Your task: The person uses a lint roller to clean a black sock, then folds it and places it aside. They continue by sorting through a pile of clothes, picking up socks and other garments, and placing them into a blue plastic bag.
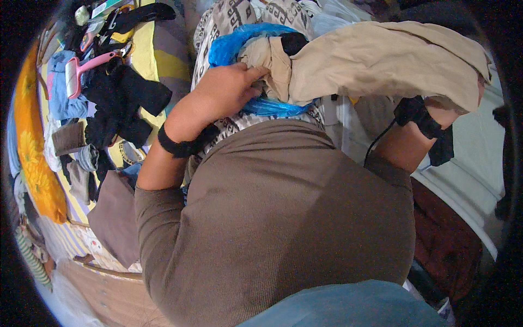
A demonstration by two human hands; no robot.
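A beige cloth garment [367,61] stretches from my lap out to the right. Its gathered left end sits in a crumpled blue plastic bag [229,45] on my patterned trousers [222,18]. My left hand [226,88] pinches folds of the beige cloth over the bag, thumb and fingers close together. At the far right my right hand [481,88] holds up the other end, mostly covered by the cloth, with only a little of the fingers showing. A bit of black cloth [294,43] shows between the bag and the garment.
On the left, a striped bed sheet [145,53] bears a pink-handled lint roller [73,77], black garments [118,98], rolled socks [86,157] and a blue cloth [61,102]. An orange flowered cloth [34,163] lies along the edge. A white plastic surface [470,175] stands at right.
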